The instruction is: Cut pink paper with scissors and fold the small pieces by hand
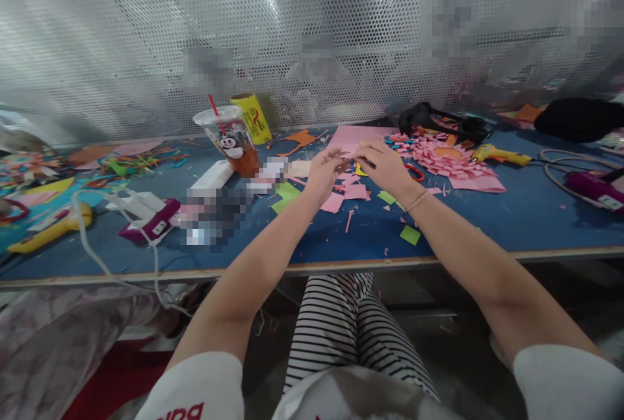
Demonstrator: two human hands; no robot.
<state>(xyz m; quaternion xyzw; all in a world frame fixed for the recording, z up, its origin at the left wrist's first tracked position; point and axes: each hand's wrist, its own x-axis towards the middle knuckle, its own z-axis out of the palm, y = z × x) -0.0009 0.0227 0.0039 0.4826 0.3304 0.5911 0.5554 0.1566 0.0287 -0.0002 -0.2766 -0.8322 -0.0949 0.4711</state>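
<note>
Both of my hands meet over the blue table, pinching a small piece of pink paper between them. My left hand has its fingers closed on the paper's left side. From the other side my right hand, with a bracelet at the wrist, closes its fingertips on it. Behind them lies a larger pink sheet. Pink paper scraps are scattered below my hands. To the right sits a fringed pink paper flower with an orange centre.
A drink cup with a red straw stands left, beside a yellow box. Yellow glue guns lie on both sides, with purple power strips and loose cables. A perforated metal panel rises behind the blue table.
</note>
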